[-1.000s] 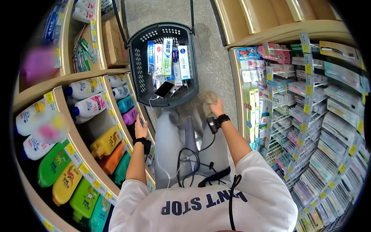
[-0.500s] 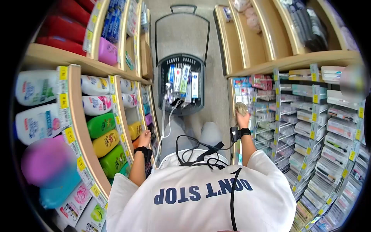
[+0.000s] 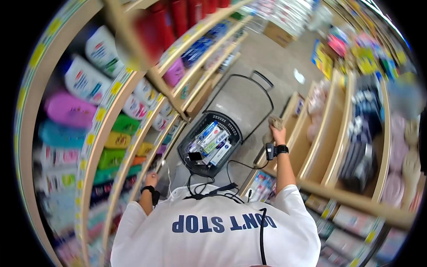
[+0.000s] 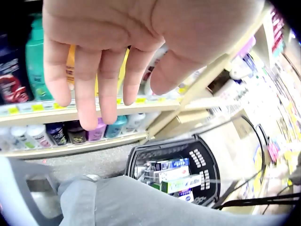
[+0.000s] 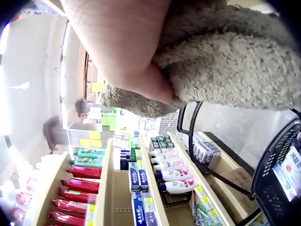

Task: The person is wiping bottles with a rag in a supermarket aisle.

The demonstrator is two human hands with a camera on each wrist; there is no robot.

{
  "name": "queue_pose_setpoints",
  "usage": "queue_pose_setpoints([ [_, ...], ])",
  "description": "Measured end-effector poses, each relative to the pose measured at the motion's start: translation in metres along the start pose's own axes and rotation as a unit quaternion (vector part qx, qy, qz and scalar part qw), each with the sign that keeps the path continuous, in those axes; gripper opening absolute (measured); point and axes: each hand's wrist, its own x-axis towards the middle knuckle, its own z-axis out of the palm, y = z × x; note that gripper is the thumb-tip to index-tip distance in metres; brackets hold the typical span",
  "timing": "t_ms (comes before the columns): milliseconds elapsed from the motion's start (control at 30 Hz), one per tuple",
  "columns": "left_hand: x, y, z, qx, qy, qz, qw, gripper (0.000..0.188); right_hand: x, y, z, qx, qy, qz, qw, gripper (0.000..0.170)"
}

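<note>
My right hand [image 3: 279,134] grips a fuzzy grey-beige cloth [image 5: 235,70], its thumb pressed against the pile in the right wrist view. It is held out over the aisle beside the right-hand shelves. My left hand [image 4: 108,40] hangs with its fingers extended downward and nothing in them, near the bottle shelves on the left. On the floor in front of my legs stands a black shopping basket [image 3: 236,124] with a long pull handle [image 3: 263,79]. Several toothpaste-like boxes [image 3: 215,141] and a dark phone [image 3: 195,156] with a white cable lie in it.
Bottles [image 3: 91,84] fill the left shelves, with red packs [image 3: 178,20] farther along. Wooden bins [image 3: 318,147] line the right side, some holding folded dark textiles [image 3: 360,138]. A black cable [image 3: 242,162] runs from my waist to the right wrist.
The view has swung toward the right of the aisle. My right hand, with the cloth, has moved from the hanging goods to beside the wooden bins. The left hand stays low by the bottles.
</note>
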Motion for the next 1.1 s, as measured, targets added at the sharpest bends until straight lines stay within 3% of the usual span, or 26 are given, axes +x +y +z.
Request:
queue_pose_setpoints([
  [67,-0.075,0.028,-0.006,-0.004,0.034,-0.081,0.996,0.022,0.055,0.012,-0.007,-0.062,-0.093,-0.022,0.993,0.037],
  [133,-0.122,-0.013,0.015,0.004,0.071,-0.128,0.989,0.025,0.117,0.056,-0.010,-0.177,-0.100,0.018,0.979,0.045],
  [167,-0.160,-0.004,0.016,0.028,0.076,-0.182,0.980,0.026,0.140,0.057,-0.013,-0.214,-0.121,0.084,0.966,0.048],
  [200,-0.183,-0.033,0.029,-0.021,0.101,-0.178,0.979,0.024,0.159,0.055,-0.011,-0.255,-0.138,0.148,0.945,0.051],
  [267,-0.240,-0.033,0.041,0.000,0.121,-0.308,0.944,0.023,0.186,0.019,0.001,-0.183,-0.164,0.211,0.946,0.054],
  [333,-0.291,-0.076,0.071,-0.013,0.060,-0.362,0.930,0.018,0.236,0.022,0.013,-0.092,-0.186,0.178,0.962,0.053],
  [367,-0.309,-0.076,0.087,0.145,-0.066,-0.327,0.932,0.024,0.258,0.020,0.018,-0.098,-0.200,0.164,0.961,0.053],
  [400,-0.332,0.004,0.061,-0.015,-0.068,-0.471,0.879,0.019,0.274,0.018,0.024,-0.105,-0.210,0.152,0.960,0.053],
  [433,-0.341,0.011,0.067,0.025,-0.096,-0.418,0.903,0.020,0.284,0.008,0.028,-0.209,-0.222,0.122,0.945,0.054],
  [467,-0.352,0.014,0.074,0.065,-0.124,-0.361,0.922,0.021,0.298,0.010,0.032,-0.235,-0.257,0.132,0.928,0.060],
  [533,-0.369,0.011,0.093,0.161,-0.178,-0.259,0.936,0.023,0.353,0.059,0.045,-0.383,-0.197,0.059,0.901,0.061],
  [600,-0.379,-0.005,0.116,0.280,-0.217,-0.164,0.921,0.022,0.352,0.057,0.053,-0.463,-0.112,-0.059,0.877,0.067],
  [633,-0.380,0.000,0.118,0.128,-0.146,-0.299,0.934,0.022,0.362,0.063,0.054,-0.437,-0.126,-0.086,0.887,0.068],
  [667,-0.379,-0.003,0.128,-0.048,-0.004,-0.439,0.897,0.020,0.371,0.070,0.055,-0.410,-0.141,-0.112,0.894,0.070],
  [733,-0.391,-0.019,0.139,-0.081,0.066,-0.367,0.925,0.020,0.367,0.068,0.059,-0.355,-0.135,-0.082,0.921,0.070],
  [800,-0.387,0.041,0.115,-0.199,0.130,-0.425,0.873,0.020,0.402,0.100,0.062,-0.294,-0.256,0.004,0.921,0.060],
  [867,-0.401,0.011,0.138,-0.093,0.100,-0.358,0.924,0.025,0.379,0.084,0.068,-0.281,-0.260,0.106,0.918,0.055],
  [933,-0.415,0.011,0.151,-0.044,0.088,-0.327,0.940,0.030,0.358,0.072,0.075,-0.263,-0.270,0.129,0.917,0.054],
  [1000,-0.415,0.010,0.160,-0.046,0.055,-0.407,0.910,0.032,0.360,0.074,0.074,-0.172,-0.264,0.165,0.935,0.053],
  [1033,-0.404,0.045,0.137,-0.089,0.044,-0.458,0.884,0.034,0.363,0.074,0.075,-0.147,-0.253,0.173,0.941,0.053],
  [1100,-0.405,0.038,0.133,-0.079,0.046,-0.391,0.916,0.033,0.382,0.087,0.080,-0.097,-0.234,0.185,0.950,0.053],
])
